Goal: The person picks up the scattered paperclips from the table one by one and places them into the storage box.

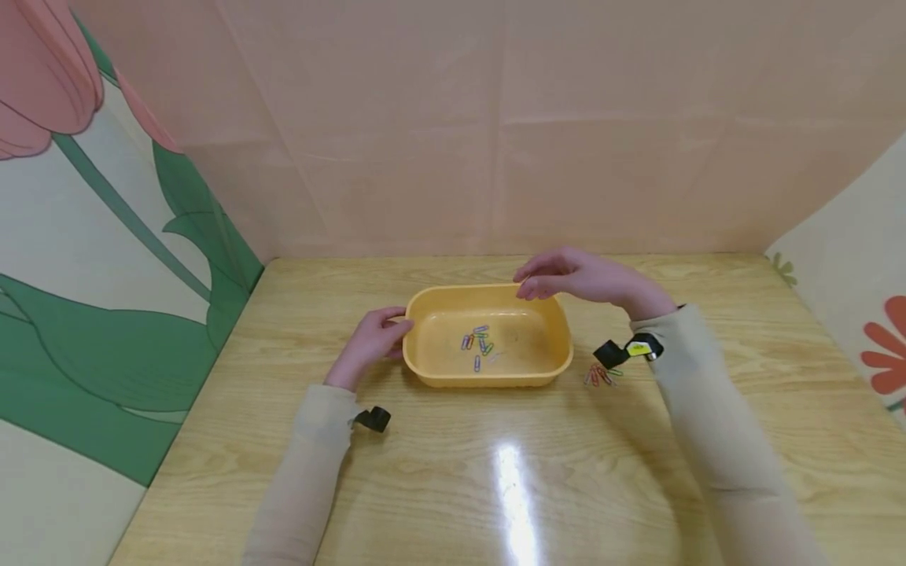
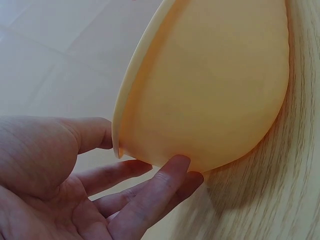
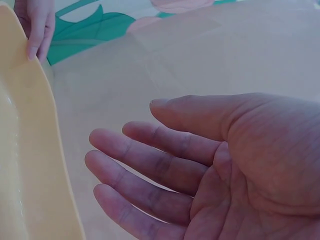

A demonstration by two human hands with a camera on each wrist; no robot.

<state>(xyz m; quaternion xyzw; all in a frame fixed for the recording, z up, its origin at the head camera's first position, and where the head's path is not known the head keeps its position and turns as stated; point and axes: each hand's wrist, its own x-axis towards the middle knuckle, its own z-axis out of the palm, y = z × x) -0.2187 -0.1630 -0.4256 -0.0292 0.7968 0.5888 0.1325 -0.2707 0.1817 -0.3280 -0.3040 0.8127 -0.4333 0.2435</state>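
A yellow plastic basin (image 1: 527, 334) sits upright on the wooden table, with several coloured paper clips (image 1: 484, 344) scattered on its floor. My left hand (image 1: 371, 338) grips the basin's left end; in the left wrist view its thumb lies at the rim and the fingers (image 2: 172, 172) bend against the outer wall. Over the far right part of the rim hovers my right hand (image 1: 583, 277). Its fingers are relaxed and slightly bent, and the right wrist view shows nothing between them and the thumb. A small pile of paper clips (image 1: 598, 376) lies on the table right of the basin, below the right wrist.
The wooden table (image 1: 425, 472) extends toward me and to both sides. Behind it rises a plain pinkish backdrop (image 1: 495, 157). Flower-patterned panels flank the table, with a green leaf print (image 1: 85, 338) at left and a red flower print (image 1: 888, 346) at right.
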